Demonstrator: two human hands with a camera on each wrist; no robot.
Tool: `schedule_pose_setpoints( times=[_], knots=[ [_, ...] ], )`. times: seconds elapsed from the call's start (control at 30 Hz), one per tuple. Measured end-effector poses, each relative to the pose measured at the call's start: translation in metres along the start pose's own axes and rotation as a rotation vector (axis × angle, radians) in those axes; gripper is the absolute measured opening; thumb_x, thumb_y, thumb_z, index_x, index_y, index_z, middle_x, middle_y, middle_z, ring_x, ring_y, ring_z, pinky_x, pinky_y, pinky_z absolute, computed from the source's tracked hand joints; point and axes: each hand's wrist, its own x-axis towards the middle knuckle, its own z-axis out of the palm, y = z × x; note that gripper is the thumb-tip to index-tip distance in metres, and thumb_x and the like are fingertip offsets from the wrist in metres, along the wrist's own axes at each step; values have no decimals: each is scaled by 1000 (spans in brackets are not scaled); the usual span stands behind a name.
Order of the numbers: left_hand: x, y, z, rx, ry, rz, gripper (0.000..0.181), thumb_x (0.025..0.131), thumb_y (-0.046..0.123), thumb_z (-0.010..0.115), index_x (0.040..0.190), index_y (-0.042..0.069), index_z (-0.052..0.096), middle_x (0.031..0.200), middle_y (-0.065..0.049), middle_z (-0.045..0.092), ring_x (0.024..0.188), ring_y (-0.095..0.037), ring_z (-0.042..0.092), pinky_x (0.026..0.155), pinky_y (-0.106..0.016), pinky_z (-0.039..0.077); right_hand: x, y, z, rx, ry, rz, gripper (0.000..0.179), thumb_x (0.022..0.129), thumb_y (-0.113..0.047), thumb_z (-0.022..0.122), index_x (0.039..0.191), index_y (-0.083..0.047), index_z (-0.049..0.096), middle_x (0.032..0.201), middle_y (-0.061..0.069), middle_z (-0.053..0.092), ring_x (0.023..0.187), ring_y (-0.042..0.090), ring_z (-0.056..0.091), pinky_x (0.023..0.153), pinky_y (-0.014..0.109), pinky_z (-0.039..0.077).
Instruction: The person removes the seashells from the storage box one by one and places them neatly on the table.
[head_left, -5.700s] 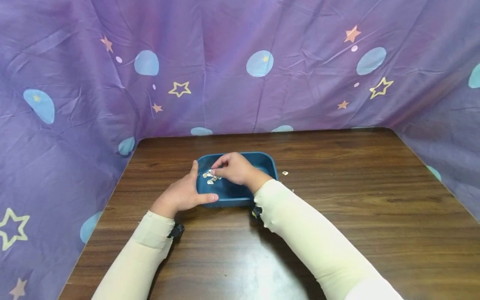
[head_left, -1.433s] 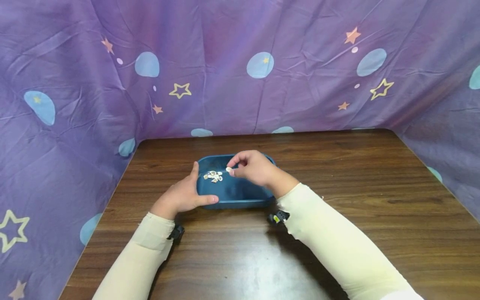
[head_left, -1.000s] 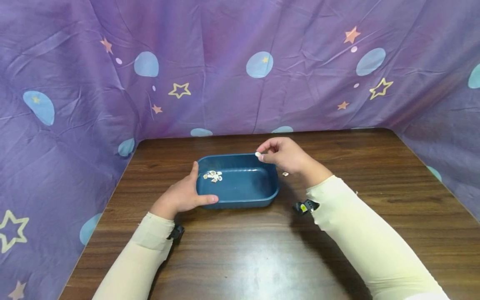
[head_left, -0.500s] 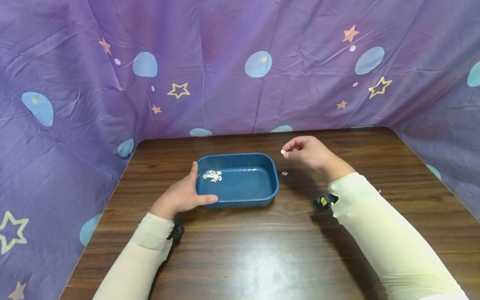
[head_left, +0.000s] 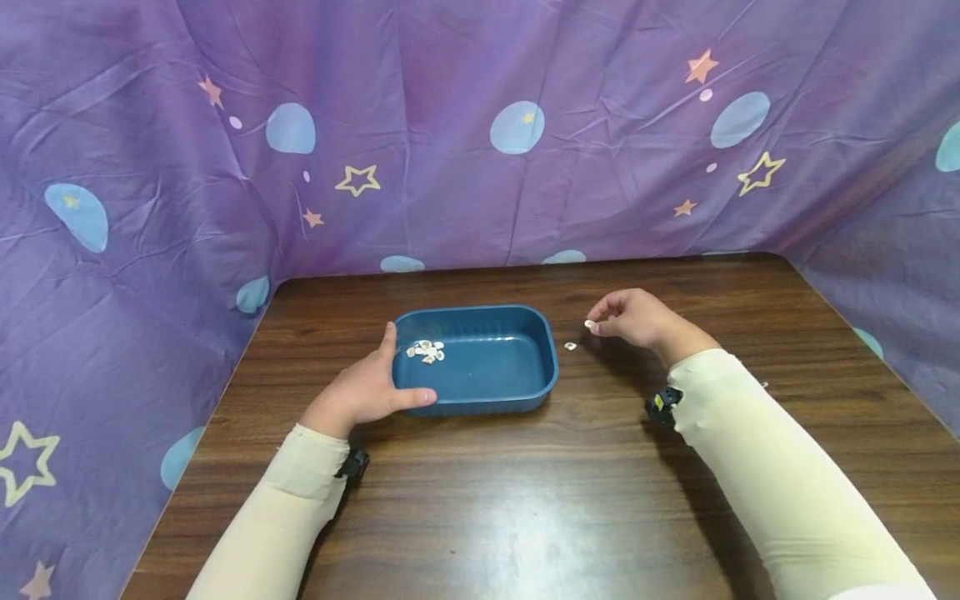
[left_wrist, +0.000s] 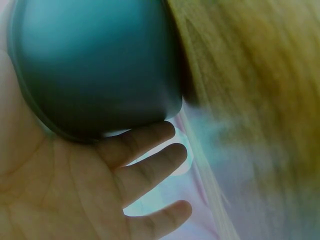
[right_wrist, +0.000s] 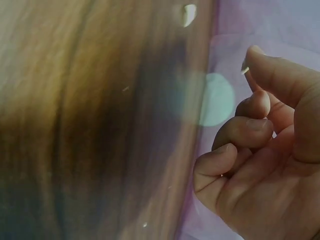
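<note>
A blue plastic tub [head_left: 487,408] stands on the wooden table. My left hand [head_left: 362,385] rests on its left end with straight fingers, the thumb along the near rim. In the left wrist view, the palm lies against the wall of the tub [left_wrist: 100,65]. Several small white shells [head_left: 426,351] lie in a cluster at the left inside the tub. Right of the tub, my right hand [head_left: 633,319] pinches one small shell [head_left: 589,324] between thumb and index finger, low over the table. Another shell [head_left: 571,346] lies on the table between that hand and the tub.
The brown wooden table [head_left: 465,508] bears a bright reflection toward its near side. A tiny pale bit [head_left: 764,385] lies beside the right sleeve. A purple curtain [head_left: 450,200] with stars and blue ovals closes off the back and sides.
My right hand has carried the shell rightward out of the tub, over its far right rim, and has lowered beside the shell on the table. My left hand has not moved.
</note>
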Motion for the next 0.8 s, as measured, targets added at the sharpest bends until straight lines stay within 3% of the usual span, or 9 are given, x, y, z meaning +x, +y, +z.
schedule_pose_setpoints(
  times=[0.33, 0.8],
  knots=[
    [-1, 2, -2, 7, 0, -6, 137, 87, 68, 75, 166, 4, -17, 170, -30, 22, 149, -48, 41, 118, -61, 39, 2, 4, 10, -91, -69, -22, 16, 89, -10, 82, 97, 2, 76, 70, -7, 61, 72, 13, 50, 68, 30, 41],
    [1, -1, 0, 3, 4, -6, 137, 87, 69, 75, 166, 6, -17, 170, -29, 22, 150, -46, 40, 118, -60, 39, 8, 6, 21, -179, -105, -12, 12, 89, -11, 83, 91, -1, 76, 76, -5, 70, 74, 14, 54, 74, 31, 43]
  ],
)
